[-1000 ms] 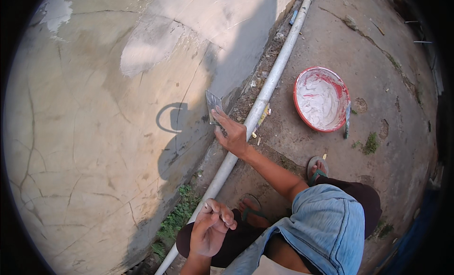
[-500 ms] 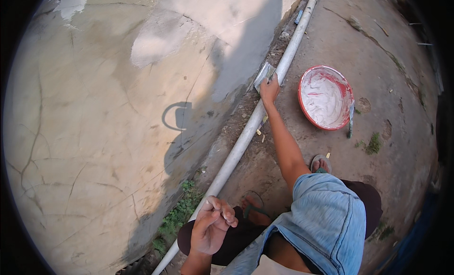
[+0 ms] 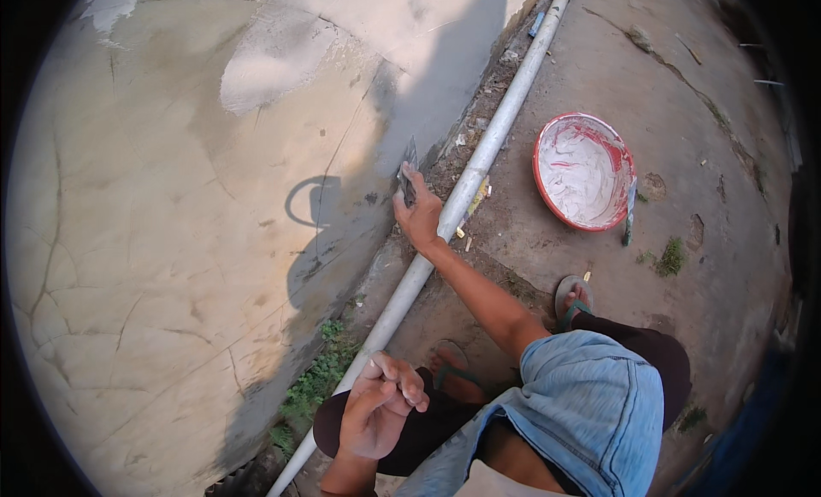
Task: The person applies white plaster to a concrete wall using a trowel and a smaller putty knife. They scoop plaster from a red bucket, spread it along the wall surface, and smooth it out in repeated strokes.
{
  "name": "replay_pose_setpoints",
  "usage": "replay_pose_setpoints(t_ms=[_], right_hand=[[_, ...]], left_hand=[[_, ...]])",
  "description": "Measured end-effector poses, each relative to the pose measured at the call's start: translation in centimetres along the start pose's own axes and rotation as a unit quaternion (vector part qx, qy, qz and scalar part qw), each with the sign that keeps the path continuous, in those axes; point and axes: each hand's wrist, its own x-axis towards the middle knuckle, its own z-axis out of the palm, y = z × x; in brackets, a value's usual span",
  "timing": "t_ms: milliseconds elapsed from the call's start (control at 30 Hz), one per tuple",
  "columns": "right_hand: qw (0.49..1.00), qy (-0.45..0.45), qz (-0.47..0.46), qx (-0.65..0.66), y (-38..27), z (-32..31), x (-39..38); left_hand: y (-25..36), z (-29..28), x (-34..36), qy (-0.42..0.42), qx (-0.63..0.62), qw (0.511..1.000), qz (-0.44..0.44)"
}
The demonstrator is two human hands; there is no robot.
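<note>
My right hand [image 3: 419, 213] is closed round a wide-bladed putty knife [image 3: 411, 151], reaching across the pipe. The blade is seen nearly edge-on against the lower part of the wall [image 3: 154, 240], in the shade; the fingers hide its grip. My left hand [image 3: 379, 407] is raised above my left knee, its fingers curled in and marked with white, with nothing visible in it. To the right on the ground sits a red basin [image 3: 542, 174] holding white paste [image 3: 581, 176] smeared up its sides.
A long pale pipe [image 3: 402, 300] runs along the foot of the wall. Green weeds [image 3: 321, 381] grow between them. A narrow stick-like tool [image 3: 631, 210] leans on the basin's right side. Cracks and a whitish patch [image 3: 274, 65] mark the wall. Small debris [image 3: 462, 232] lies beside the pipe.
My right hand has moved left and nearer with the putty knife, from beside the pipe to the wall face. My left hand stays curled in about the same place.
</note>
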Motion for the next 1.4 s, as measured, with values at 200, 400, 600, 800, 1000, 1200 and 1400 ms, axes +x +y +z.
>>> replay_pose_setpoints(t_ms=[200, 400, 600, 800, 1000, 1200, 1400], right_hand=[[0.996, -0.080, 0.008, -0.032, -3.7, 2.3, -8.6], [0.999, -0.030, 0.004, 0.011, -1.8, -4.1, -7.8], [0.968, 0.164, 0.151, -0.114, 6.2, -8.3, 8.7], [0.951, 0.174, 0.175, -0.184, 9.5, -6.9, 17.2], [0.944, 0.172, 0.184, -0.215, 7.2, -7.9, 23.8], [0.974, 0.144, 0.061, -0.164, 1.2, -8.4, 27.4], [0.991, 0.097, -0.085, -0.043, -11.0, -5.2, 18.6]], left_hand=[[-0.2, 0.7, 1.1, 0.006, 0.011, 1.000, -0.003], [0.2, 0.4, 0.8, 0.027, 0.003, 0.999, 0.018], [-0.2, 0.5, 0.2, 0.030, 0.002, 0.999, 0.013], [0.0, -0.1, -0.6, 0.029, -0.013, 0.999, 0.026], [0.1, -0.3, -1.1, 0.034, -0.018, 0.999, 0.035], [0.1, -0.4, -1.2, 0.028, -0.027, 0.999, 0.029], [-0.1, -0.3, -0.7, 0.021, -0.019, 0.999, 0.016]])
